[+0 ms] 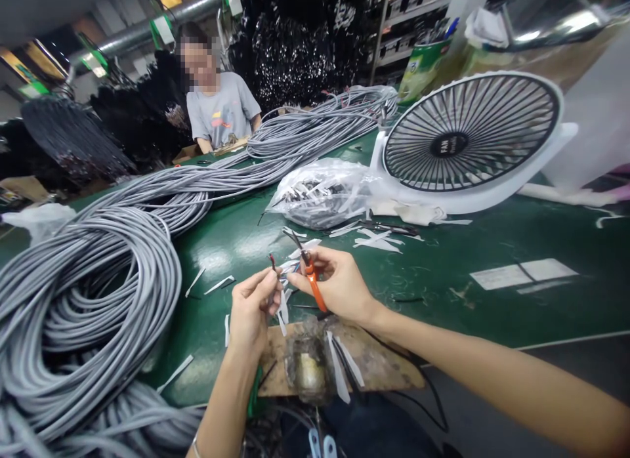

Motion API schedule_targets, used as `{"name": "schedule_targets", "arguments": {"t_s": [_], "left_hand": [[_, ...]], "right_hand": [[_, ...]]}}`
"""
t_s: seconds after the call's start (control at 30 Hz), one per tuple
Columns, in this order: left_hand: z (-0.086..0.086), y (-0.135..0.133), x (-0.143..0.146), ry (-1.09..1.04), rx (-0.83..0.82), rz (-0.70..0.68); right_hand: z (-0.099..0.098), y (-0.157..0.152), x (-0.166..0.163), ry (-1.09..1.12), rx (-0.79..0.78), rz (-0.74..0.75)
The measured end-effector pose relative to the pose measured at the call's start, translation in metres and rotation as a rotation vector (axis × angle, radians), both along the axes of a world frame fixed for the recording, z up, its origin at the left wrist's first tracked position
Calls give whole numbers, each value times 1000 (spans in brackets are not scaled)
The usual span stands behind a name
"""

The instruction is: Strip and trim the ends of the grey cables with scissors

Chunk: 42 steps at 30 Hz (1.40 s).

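My left hand (256, 307) is closed in a pinch on a thin cable end (273, 264), dark with a bit of red at its tip. To its right, my right hand (339, 281) is wrapped round orange-handled scissors (314, 284), whose dark blades point up and to the left. The two hands are close together but apart. White strips (284, 308) lie under and around the fingers. Just below the hands sits a wooden board (388, 366) with a tape-wrapped metal device (310, 366) on it.
Large coils of grey cable (157, 248) cover the left and run to the back. A clear bag (325, 195) of small pieces and a white fan (447, 143) stand behind my hands. Across the green table (428, 268) sits a person (224, 107). Blue-handled scissors (322, 443) hang below.
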<state>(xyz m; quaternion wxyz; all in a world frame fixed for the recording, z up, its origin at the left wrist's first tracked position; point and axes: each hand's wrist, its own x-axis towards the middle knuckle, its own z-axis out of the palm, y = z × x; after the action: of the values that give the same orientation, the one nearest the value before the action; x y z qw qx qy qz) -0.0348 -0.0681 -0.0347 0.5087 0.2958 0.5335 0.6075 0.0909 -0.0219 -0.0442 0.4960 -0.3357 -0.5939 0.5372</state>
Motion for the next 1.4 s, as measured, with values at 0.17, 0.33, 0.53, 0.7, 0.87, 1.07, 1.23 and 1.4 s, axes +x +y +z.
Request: {"name": "schedule_targets", "arguments": {"t_s": [0.17,0.33,0.53,0.7,0.87,1.07,1.23,1.4], "left_hand": [[0,0,-1,-45,28,115],[2,1,3,-14,34,-5],[-2,1,1,120,109,10],[-6,0,2,242,102,45],[-4,-7,-3,360,133,-135],[-6,-11,-9,323,247,-53],[-7,-11,-8,287,259,64],[-4,-14,-13,230,371,127]], "right_hand": [[-1,0,1,15,3,-19],[1,2,3,41,-61,40],[1,1,3,49,-59,59],[1,1,5,82,-82,63],[1,5,6,86,-51,-40],[-9,-3,6,-109,187,-8],[-7,-12,11,-238,691,51],[10,8,26,-338,508,-36]]}}
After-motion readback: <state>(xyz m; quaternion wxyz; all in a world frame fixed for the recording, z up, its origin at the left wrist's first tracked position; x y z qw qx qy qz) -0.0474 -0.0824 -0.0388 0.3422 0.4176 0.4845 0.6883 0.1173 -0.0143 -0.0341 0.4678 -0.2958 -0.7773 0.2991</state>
